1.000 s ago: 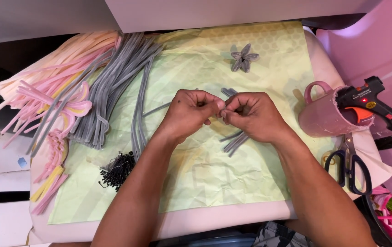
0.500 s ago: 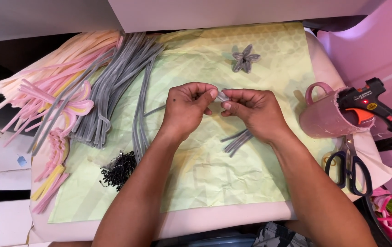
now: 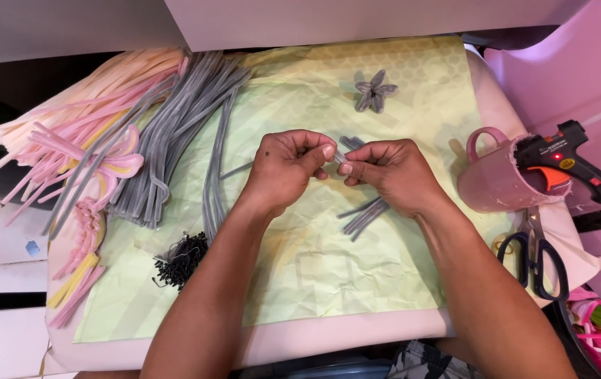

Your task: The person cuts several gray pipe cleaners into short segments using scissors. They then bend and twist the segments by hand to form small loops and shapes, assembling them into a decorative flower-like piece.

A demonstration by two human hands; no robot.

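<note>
Over the middle of the surface (image 3: 356,335), above a crinkled pale green paper sheet (image 3: 328,267) that covers most of it, the left hand (image 3: 283,172) and the right hand (image 3: 391,175) meet fingertip to fingertip, each pinched narrow on one end of a short grey fuzzy chenille stem piece (image 3: 339,157), which shows only as a small bit between the thumbs. It looks very light and soft on the outside; such a stem likely bends readily and keeps a bend, so a hold close to the ends with thumb and forefinger seems apt, and its fuzz should give grip rather than slip. Just under the right hand lie a few more short grey stem pieces (image 3: 365,216). Toward the far edge sits a finished grey stem flower (image 3: 375,91). Along the left edge lie a bundle of long grey stems (image 3: 174,133) and a heap of pink and cream stems (image 3: 69,147), with a clump of fine black wires (image 3: 182,261) nearer the front. At the right edge stand a pink mug (image 3: 493,182) holding a black glue gun (image 3: 567,158), and black-handled scissors (image 3: 535,249).
</note>
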